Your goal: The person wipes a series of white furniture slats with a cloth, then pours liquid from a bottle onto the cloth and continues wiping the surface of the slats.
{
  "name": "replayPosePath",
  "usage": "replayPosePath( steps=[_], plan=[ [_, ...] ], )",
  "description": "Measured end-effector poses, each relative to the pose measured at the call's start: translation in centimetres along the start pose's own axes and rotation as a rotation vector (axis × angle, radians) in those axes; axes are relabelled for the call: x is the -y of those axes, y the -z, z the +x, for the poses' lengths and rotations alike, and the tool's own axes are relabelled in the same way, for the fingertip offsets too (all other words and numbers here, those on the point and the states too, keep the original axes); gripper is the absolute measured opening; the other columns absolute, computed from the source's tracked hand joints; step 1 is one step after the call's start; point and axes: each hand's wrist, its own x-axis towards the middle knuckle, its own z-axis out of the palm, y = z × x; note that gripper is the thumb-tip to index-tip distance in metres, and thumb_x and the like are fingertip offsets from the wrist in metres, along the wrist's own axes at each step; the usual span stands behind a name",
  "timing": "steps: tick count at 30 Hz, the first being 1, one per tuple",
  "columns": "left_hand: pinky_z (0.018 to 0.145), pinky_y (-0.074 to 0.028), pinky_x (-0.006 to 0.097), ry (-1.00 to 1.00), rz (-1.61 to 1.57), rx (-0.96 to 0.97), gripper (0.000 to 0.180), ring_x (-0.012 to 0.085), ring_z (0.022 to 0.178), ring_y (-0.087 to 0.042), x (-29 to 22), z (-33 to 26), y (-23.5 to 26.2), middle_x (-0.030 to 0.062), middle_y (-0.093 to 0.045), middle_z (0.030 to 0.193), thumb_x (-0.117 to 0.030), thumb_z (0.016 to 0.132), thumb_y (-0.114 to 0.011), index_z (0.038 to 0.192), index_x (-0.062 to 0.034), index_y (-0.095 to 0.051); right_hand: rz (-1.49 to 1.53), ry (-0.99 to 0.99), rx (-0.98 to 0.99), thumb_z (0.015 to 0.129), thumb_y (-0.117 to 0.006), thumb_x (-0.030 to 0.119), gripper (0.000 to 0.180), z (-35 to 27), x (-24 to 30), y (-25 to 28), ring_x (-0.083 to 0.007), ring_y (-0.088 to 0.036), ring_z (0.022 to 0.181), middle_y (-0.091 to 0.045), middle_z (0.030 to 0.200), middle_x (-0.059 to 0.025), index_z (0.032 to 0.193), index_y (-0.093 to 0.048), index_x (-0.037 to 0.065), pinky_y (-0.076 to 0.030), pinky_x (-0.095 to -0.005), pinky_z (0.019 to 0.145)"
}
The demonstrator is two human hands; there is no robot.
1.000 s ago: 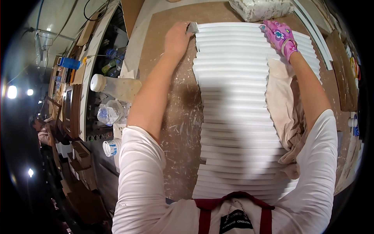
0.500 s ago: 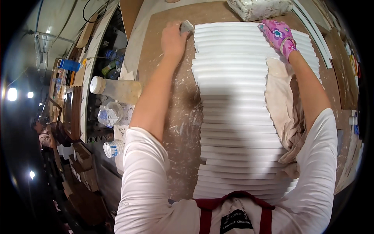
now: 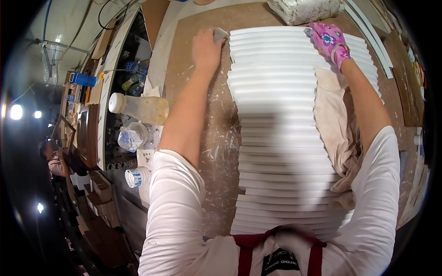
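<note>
My bare left hand is closed round a small grey sanding sponge at the far left corner of a row of white moulding strips. The strips lie side by side, some ends sticking out further than others. My right hand, in a pink flowered glove, rests on the farthest strips, its fingers laid over them and pointing left; their tips are hard to make out. Just below that glove a crumpled beige cloth is spread over the strips, partly behind my right forearm.
Under the strips is a brown, paint-flecked board. A wrapped white bundle sits at its far edge. To the left are a capped bottle of cloudy liquid, a crumpled clear bottle and a white tub. Another person is farther left.
My left hand with the sanding sponge has shifted very slightly, its fingers turned a little more toward the strip ends. My right hand stays in place. The view has moved a touch.
</note>
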Motion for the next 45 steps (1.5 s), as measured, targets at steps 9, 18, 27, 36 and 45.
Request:
replayPosePath(
  steps=[9, 18, 27, 36, 45],
  plan=[
    [0.081, -0.047, 0.033, 0.196, -0.457, 0.224, 0.053, 0.0231, 0.089, -0.058, -2.5, -11.9, 11.5, 0.0134, -0.058, 0.101, -0.021, 0.084, -0.067, 0.129, -0.0007, -0.049, 0.004, -0.059, 0.012, 0.095, -0.042, 0.037, 0.041, -0.5, -1.3, 0.3, -0.0285, -0.058, 0.103, -0.064, 0.111, -0.0115, 0.121, -0.058, 0.010, -0.043, -0.0393, 0.092],
    [0.081, -0.048, 0.040, 0.279, 0.176, 0.458, 0.048, 0.0344, 0.092, -0.060, 2.8, -28.8, 20.7, 0.0175, -0.061, 0.102, -0.012, 0.081, -0.069, 0.126, -0.0047, -0.053, 0.071, 0.083, -0.002, 0.095, -0.043, 0.037, 0.038, 0.0, -1.2, 1.0, -0.0298, -0.060, 0.103, -0.064, 0.109, -0.0111, 0.116, -0.059, 0.011, -0.043, -0.0399, 0.093],
    [0.091, -0.044, 0.042, -0.019, -0.253, 0.322, 0.031, 0.0361, 0.106, -0.055, -4.7, -14.4, 12.6, 0.0188, -0.061, 0.110, -0.018, 0.090, -0.059, 0.119, -0.0061, -0.059, -0.103, 0.122, -0.022, 0.089, -0.050, 0.026, 0.049, -3.0, -2.9, 0.5, -0.0248, -0.049, 0.122, -0.057, 0.124, -0.0088, 0.137, -0.044, 0.018, -0.030, -0.0458, 0.107],
    [0.098, -0.039, 0.043, -0.243, 0.043, 0.219, 0.038, 0.0352, 0.114, -0.053, -8.8, 2.2, -3.5, 0.0171, -0.058, 0.122, -0.032, 0.097, -0.046, 0.125, -0.0087, -0.056, -0.203, 0.193, 0.022, 0.092, -0.048, 0.025, 0.046, -3.4, -1.4, 1.4, -0.0255, -0.046, 0.125, -0.053, 0.129, -0.0092, 0.136, -0.045, 0.011, -0.030, -0.0441, 0.109],
    [0.102, -0.030, 0.052, -0.158, 0.050, 0.268, 0.047, 0.0311, 0.117, -0.051, -8.2, 1.2, -5.1, 0.0118, -0.058, 0.124, -0.042, 0.100, -0.031, 0.126, -0.0124, -0.056, -0.228, 0.054, 0.103, 0.098, -0.035, 0.043, 0.054, -3.5, -3.1, 1.6, -0.0280, -0.030, 0.139, -0.039, 0.147, -0.0096, 0.144, -0.036, 0.016, -0.019, -0.0462, 0.114]
  ],
)
